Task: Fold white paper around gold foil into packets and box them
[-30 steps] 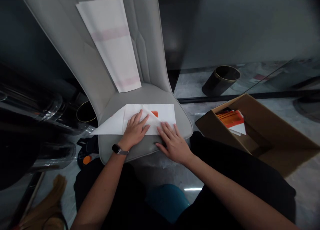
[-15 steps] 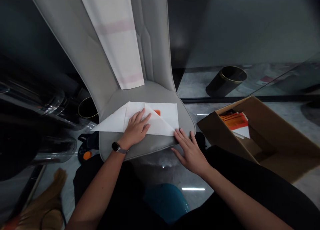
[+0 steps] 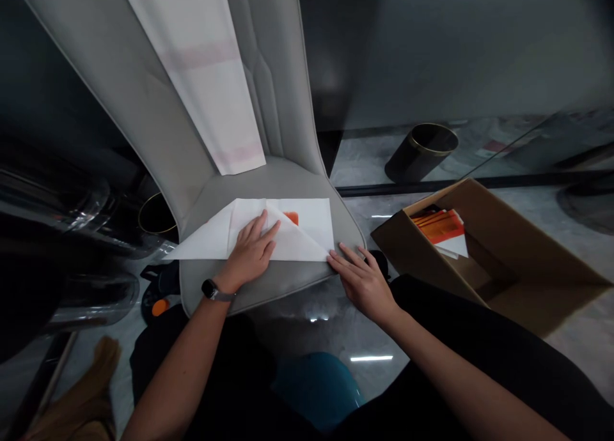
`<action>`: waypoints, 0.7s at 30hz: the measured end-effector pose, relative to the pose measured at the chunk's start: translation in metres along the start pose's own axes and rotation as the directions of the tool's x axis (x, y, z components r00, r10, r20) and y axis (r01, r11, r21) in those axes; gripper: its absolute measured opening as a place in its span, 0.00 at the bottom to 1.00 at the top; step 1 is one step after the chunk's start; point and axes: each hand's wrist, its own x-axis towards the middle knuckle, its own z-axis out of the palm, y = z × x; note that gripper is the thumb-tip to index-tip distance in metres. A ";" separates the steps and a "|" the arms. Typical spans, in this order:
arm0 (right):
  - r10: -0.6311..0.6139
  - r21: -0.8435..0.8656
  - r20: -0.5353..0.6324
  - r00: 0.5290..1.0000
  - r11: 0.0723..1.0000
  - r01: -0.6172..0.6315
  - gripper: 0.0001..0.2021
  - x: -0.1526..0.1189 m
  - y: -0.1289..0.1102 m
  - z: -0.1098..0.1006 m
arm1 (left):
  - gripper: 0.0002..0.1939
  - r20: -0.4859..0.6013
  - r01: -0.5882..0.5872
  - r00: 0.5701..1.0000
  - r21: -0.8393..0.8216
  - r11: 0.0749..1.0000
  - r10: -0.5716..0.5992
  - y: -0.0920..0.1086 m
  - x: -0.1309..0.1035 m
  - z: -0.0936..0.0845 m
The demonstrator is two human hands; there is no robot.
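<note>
A sheet of white paper (image 3: 307, 230), folded over diagonally, lies on the seat of a grey chair (image 3: 292, 179). A small orange patch shows beside the folded edge. My left hand (image 3: 249, 252), with a watch on the wrist, rests open and flat on the folded layer, fingers pointing up and right. At the paper's lower right corner, the fingertips of my right hand (image 3: 362, 281) touch the edge. Its fingers are stretched out and apart; the thumb is mostly hidden. A long folded stack of white paper (image 3: 206, 77) with pale pink bands leans on the chair's backrest.
On the floor at right stands an open cardboard box (image 3: 527, 236) holding several orange-and-white folded papers (image 3: 444, 230). A black bin (image 3: 422, 153) with a gold rim is behind it. Another dark bin (image 3: 156, 214) stands left of the chair. A teal rounded object (image 3: 319, 390) shows below.
My right hand's thumb has drawn in, and its fingertips have come to the paper's corner. My left hand stays flat on the fold. The whole view has shifted slightly.
</note>
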 end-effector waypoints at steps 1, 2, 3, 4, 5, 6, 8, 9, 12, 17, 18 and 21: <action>0.012 0.006 -0.019 1.000 1.000 -0.012 0.28 0.000 0.000 0.001 | 0.26 0.000 -0.005 1.000 -0.001 1.000 0.005 0.000 0.000 0.000; 0.025 0.011 -0.036 0.999 1.000 -0.025 0.28 -0.001 0.000 0.001 | 0.26 0.000 -0.011 1.000 -0.001 1.000 0.011 0.000 -0.001 0.000; 0.036 0.014 -0.049 0.998 0.999 -0.036 0.27 -0.001 0.001 0.002 | 0.26 0.001 -0.016 1.000 -0.001 1.000 0.016 0.000 -0.001 0.000; 0.044 0.013 -0.055 0.998 0.999 -0.043 0.26 0.000 0.001 0.002 | 0.26 0.002 -0.018 1.000 0.003 1.000 0.018 0.000 -0.001 0.000; 0.047 0.010 -0.056 0.997 0.999 -0.047 0.26 0.000 0.000 0.002 | 0.26 0.002 -0.019 1.000 0.009 1.000 0.019 0.000 -0.001 0.000; 0.047 0.005 -0.053 0.997 0.999 -0.046 0.26 0.001 0.000 0.001 | 0.26 0.002 -0.017 1.000 0.018 1.000 0.017 0.000 -0.001 0.000; 0.045 -0.007 -0.053 0.998 0.999 -0.046 0.27 0.004 -0.002 -0.001 | 0.26 0.001 -0.011 1.000 0.036 0.999 0.011 0.000 -0.001 0.001; 0.042 -0.009 -0.053 0.998 0.999 -0.043 0.29 0.005 -0.003 -0.002 | 0.26 0.003 -0.011 1.000 0.040 0.999 0.010 0.001 -0.001 0.001; -0.003 -0.003 -0.010 1.000 1.000 0.003 0.32 0.009 -0.007 -0.004 | 0.26 0.013 -0.016 1.000 0.033 0.999 0.016 0.001 -0.001 -0.001; -0.032 -0.022 0.056 0.998 0.999 0.034 0.31 0.010 -0.009 -0.005 | 0.27 0.013 -0.022 1.000 0.031 0.999 0.021 0.003 -0.001 -0.004; -0.031 -0.026 0.051 0.998 0.999 0.032 0.30 0.009 -0.009 -0.005 | 0.27 0.020 -0.026 0.999 0.035 0.999 0.025 0.003 -0.001 -0.005; -0.037 -0.024 0.010 0.999 0.999 0.038 0.26 0.008 -0.009 -0.006 | 0.27 0.041 -0.035 0.999 0.043 0.998 0.034 0.002 -0.002 -0.005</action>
